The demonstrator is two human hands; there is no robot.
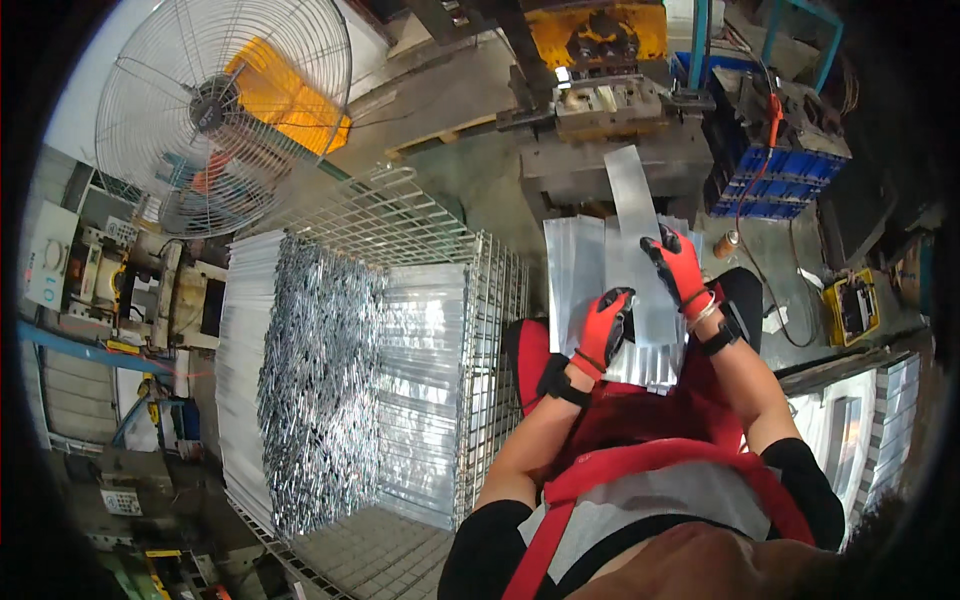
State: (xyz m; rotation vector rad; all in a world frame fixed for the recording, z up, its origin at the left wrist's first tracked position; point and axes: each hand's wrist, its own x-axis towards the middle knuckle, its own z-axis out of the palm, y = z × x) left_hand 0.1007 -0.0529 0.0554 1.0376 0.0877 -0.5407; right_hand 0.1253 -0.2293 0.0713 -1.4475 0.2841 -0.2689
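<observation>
Where your right hand point(678, 270) closes its gloved fingers point(662, 250) on the metal strip point(636, 225), note that the strip's long axis runs straight away from you toward the press point(608, 110). Your left hand point(604, 330) lies flat, fingers extended, on the stack of metal sheets point(578, 270) across your lap, gripping nothing. The right hand is nearer the strip.

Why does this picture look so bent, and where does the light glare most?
Head view: fisheye bends straight edges toward a dark rim; glare is strongest on the stacked metal strips in the wire cage and the metal sheets under the left hand and right hand; both hands look sharp.
</observation>
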